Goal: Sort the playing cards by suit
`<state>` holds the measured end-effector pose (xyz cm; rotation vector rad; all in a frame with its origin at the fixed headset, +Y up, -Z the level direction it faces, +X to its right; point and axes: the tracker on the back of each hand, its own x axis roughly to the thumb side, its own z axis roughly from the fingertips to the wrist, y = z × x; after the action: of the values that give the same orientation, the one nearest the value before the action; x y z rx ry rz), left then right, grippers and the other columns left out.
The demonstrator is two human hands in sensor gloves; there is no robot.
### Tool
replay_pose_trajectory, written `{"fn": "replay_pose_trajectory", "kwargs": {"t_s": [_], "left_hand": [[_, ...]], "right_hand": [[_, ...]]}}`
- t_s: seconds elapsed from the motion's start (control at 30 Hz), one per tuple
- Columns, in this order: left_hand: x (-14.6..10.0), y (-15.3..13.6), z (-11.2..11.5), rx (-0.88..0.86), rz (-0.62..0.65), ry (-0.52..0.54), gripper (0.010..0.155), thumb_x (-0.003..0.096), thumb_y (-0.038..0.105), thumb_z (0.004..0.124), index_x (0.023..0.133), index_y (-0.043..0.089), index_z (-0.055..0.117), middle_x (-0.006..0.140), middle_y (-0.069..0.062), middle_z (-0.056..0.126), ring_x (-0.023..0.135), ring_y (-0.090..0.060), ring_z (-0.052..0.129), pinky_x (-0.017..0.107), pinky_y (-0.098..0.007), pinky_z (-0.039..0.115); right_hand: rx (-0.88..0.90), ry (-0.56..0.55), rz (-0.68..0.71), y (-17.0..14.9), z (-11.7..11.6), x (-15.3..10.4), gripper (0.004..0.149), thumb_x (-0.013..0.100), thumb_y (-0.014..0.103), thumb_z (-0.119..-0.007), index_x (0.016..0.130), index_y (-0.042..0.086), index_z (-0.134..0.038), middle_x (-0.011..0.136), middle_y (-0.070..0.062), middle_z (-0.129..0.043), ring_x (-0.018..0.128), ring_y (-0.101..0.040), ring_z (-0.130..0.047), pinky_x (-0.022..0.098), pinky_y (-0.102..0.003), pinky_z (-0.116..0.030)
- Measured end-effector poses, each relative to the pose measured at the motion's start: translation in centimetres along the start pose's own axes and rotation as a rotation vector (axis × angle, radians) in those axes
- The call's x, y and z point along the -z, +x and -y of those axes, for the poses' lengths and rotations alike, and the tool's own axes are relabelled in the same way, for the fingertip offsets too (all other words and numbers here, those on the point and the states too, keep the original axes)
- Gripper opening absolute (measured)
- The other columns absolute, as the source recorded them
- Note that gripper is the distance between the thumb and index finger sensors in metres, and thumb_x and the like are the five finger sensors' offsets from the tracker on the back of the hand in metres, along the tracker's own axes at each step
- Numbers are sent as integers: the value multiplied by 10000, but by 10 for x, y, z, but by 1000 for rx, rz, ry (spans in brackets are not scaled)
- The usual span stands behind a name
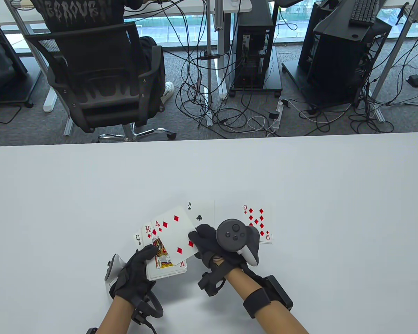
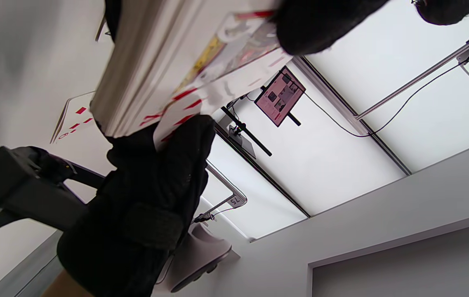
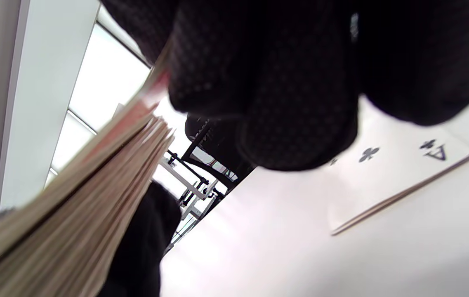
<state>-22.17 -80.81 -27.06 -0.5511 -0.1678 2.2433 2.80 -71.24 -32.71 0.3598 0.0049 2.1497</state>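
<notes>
My left hand [image 1: 139, 269] grips a face-up deck [image 1: 165, 264] just above the table, thumb on the king of diamonds [image 1: 160, 252]. A queen [image 1: 138, 239] peeks out at the deck's left. My right hand [image 1: 205, 243] pinches the four of diamonds [image 1: 174, 229] by its right edge, slid partly off the deck top. The ace of clubs [image 1: 200, 214] lies on the table behind my right hand; it also shows in the right wrist view [image 3: 387, 173]. The nine of diamonds [image 1: 261, 222] lies to the right, partly hidden by the tracker. The deck edge shows in the left wrist view [image 2: 143, 78].
The white table [image 1: 299, 191] stretches far to both sides and toward the back edge. An office chair [image 1: 101, 76], cables and computer cases stand on the floor beyond it.
</notes>
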Motion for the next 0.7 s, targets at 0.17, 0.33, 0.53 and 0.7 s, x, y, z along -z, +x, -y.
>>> {"fn": "replay_pose_trajectory", "kwargs": {"t_s": [0.17,0.33,0.53,0.7], "left_hand": [[0,0,0,-4,0,5,623,638,475,672,1105,306,296,1132,4,494,1000,-246,698,700,-384,707],[0,0,0,-4,-3,8,624,638,476,671,1105,306,295,1132,3,493,1001,-246,697,701,-384,705],[0,0,1,-4,-7,15,624,639,478,669,1106,305,293,1134,2,488,1002,-247,694,702,-385,704],[-1,0,1,-2,-11,20,625,641,480,667,1107,305,289,1134,2,487,1003,-249,692,703,-385,702]], "right_hand": [[62,-74,-82,-25,35,9,399,525,215,-686,703,-135,-757,340,-77,-930,245,-265,-992,201,-458,-876],[-78,-232,-292,-61,70,12,398,524,210,-691,693,-142,-764,320,-72,-932,217,-257,-995,183,-452,-878],[-373,-271,-475,-96,89,10,407,522,212,-696,690,-152,-767,309,-74,-934,202,-259,-995,171,-452,-877],[-638,-167,-560,-111,81,10,441,525,232,-697,694,-169,-766,296,-74,-934,188,-261,-992,166,-453,-873]]}}
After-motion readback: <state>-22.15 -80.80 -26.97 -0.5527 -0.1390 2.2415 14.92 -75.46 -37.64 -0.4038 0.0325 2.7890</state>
